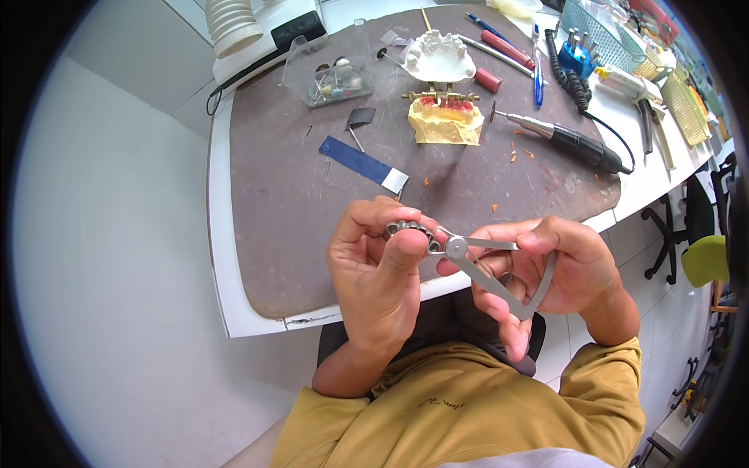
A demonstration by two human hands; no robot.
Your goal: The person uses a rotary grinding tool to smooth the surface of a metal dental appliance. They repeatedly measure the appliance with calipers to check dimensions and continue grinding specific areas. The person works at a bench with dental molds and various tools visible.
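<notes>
Between the thumb and fingers of my left hand (378,273) is a curved metal dental framework (409,227), a row of grey tooth shapes. My right hand (558,261) grips a metal dental caliper (488,286) with a round pivot and a curved scale arm, thumb on its upper arm. The caliper's small curved tips meet the framework's right end; whether they touch it on both sides I cannot tell. Both hands are over the table's front edge. Beyond them stands a yellow dental cast (445,126) with red wax on a brass articulator, its white upper cast (438,58) tipped back.
A black rotary handpiece (573,144) with a disc lies right of the casts, its coiled cord behind. At left are a clear box of small burs (331,82) and a blue strip (359,162). Pens (538,70), a blue bur stand (577,54) and baskets (597,31) fill the far right.
</notes>
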